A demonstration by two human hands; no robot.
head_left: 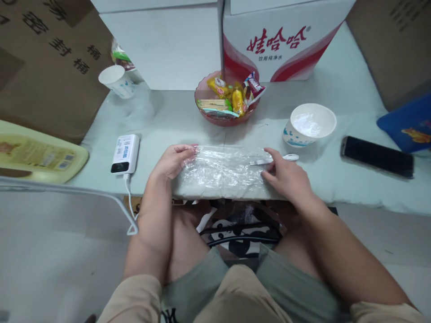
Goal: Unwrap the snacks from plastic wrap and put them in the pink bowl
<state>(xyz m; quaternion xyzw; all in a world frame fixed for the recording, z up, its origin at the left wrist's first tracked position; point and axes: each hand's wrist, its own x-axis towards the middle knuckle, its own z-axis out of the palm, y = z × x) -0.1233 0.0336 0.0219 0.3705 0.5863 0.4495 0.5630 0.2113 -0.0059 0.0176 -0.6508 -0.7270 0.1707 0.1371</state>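
Clear plastic film spread between two hands at the worktop's near edge

The clear plastic film (222,175) lies wrinkled along the middle of the worktop's (175,114) near edge. The left hand (173,161) has its grip closed on the film, pinching the far left corner between thumb and fingers. The right hand (288,175) is at the film's right end, its grip around a slim white utility knife (262,162) that points left across the film; the index finger reaches the far right corner.

Beyond the film stands a pink bowl (210,117) of wrapped snacks (238,99). Just beyond the right hand is a paper cup (299,137) with crumpled clear plastic (305,124) inside, and farther right lies a smartphone (377,157). Left of the left hand rests a white power bank (125,154) with a cable (127,190) plugged into its near end.
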